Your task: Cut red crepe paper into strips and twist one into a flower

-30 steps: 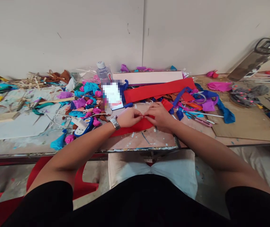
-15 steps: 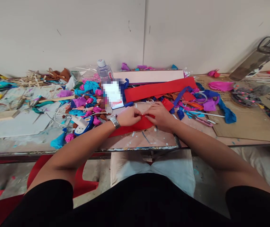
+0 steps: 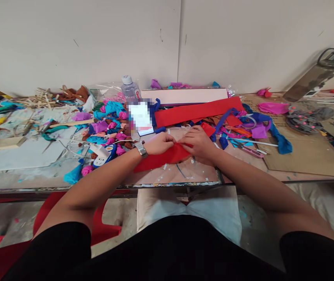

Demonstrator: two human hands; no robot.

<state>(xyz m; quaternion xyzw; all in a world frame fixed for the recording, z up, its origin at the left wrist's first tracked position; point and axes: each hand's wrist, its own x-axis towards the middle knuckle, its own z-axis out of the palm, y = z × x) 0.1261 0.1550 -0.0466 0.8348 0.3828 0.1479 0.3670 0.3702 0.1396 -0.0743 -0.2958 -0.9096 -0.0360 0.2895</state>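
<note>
Cluttered tabletop point(image 3: 196, 173), white wall behind. Just in front of the phone point(image 3: 140, 117), left hand point(image 3: 159, 143) and right hand point(image 3: 198, 143) both pinch the red strip point(image 3: 158, 160). Risk: an uneven pull likely tears or creases it.

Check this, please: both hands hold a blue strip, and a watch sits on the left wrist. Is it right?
Not quite: the head view shows the strip is red, not blue. The left hand and right hand do hold it, and the watch sits on the left wrist.
</note>
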